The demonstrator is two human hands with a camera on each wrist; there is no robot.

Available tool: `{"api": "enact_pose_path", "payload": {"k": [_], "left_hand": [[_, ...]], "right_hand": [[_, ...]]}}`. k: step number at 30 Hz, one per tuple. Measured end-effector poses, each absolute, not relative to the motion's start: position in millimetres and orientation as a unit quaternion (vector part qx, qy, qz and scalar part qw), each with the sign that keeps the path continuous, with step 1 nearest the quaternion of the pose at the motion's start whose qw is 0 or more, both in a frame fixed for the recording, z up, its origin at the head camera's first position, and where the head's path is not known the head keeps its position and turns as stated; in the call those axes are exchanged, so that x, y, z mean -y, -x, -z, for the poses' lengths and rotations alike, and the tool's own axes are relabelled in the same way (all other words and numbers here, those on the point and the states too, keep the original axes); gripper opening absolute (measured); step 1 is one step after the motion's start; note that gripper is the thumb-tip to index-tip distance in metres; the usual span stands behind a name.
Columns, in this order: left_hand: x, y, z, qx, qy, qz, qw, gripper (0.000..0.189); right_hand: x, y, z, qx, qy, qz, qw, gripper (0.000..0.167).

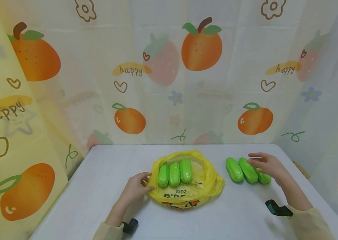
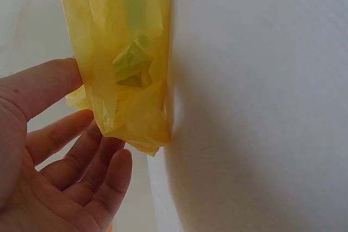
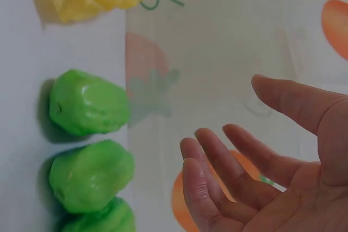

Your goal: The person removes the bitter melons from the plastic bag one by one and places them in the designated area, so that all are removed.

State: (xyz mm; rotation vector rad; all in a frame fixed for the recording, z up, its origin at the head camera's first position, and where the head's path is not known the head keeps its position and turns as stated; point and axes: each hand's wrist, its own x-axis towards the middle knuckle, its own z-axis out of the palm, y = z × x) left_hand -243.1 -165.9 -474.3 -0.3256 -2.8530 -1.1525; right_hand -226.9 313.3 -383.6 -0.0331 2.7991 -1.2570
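A yellow plastic bag (image 1: 213, 171) lies spread with its mouth rolled open, and three glossy green toy cucumbers (image 1: 174, 174) sit side by side in its left part. My left hand (image 1: 137, 186) is at the bag's left side; its thumb and fingertips touch the yellow film, spread apart, as the left wrist view shows. To the right of the bag, three more green cucumbers (image 1: 248, 170) lie in a row on the table. Over the rightmost one hovers my right hand (image 1: 267, 165), its fingers loosely extended and holding nothing. The right wrist view shows it apart from the cucumbers (image 3: 91, 175).
A white-covered table (image 1: 109, 160) carries everything. Behind it and along both sides hangs a fruit-printed curtain (image 1: 163, 100). Dark wrist cameras (image 1: 278, 209) stick out below both hands.
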Motion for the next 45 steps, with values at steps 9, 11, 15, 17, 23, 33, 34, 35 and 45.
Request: {"api": "enact_pose_path", "payload": {"k": [9, 11, 15, 17, 23, 33, 34, 35, 45], "left_hand": [[167, 243, 477, 0.921, 0.101, 0.376, 0.017, 0.053], [167, 243, 477, 0.921, 0.1, 0.377, 0.017, 0.053], [167, 243, 477, 0.921, 0.1, 0.376, 0.017, 0.053], [167, 243, 477, 0.921, 0.099, 0.376, 0.017, 0.053], [168, 243, 477, 0.92, 0.098, 0.379, 0.014, 0.053], [168, 243, 478, 0.92, 0.1, 0.378, 0.017, 0.053], [168, 243, 478, 0.92, 0.099, 0.378, 0.018, 0.053], [168, 243, 478, 0.92, 0.099, 0.378, 0.018, 0.053], [166, 242, 474, 0.919, 0.098, 0.381, 0.014, 0.053]], "right_hand": [[-282, 232, 381, -0.905, 0.013, 0.423, 0.048, 0.066], [-276, 233, 380, -0.903, 0.014, 0.426, 0.052, 0.066], [-266, 235, 379, -0.901, 0.018, 0.429, 0.057, 0.065], [-261, 238, 380, -0.901, 0.023, 0.43, 0.058, 0.063], [-246, 246, 383, -0.89, 0.036, 0.449, 0.071, 0.06], [-221, 255, 384, -0.882, 0.044, 0.46, 0.09, 0.059], [-219, 256, 384, -0.881, 0.047, 0.462, 0.089, 0.057], [-217, 257, 384, -0.88, 0.052, 0.464, 0.089, 0.055], [-199, 264, 386, -0.872, 0.069, 0.474, 0.099, 0.049]]}}
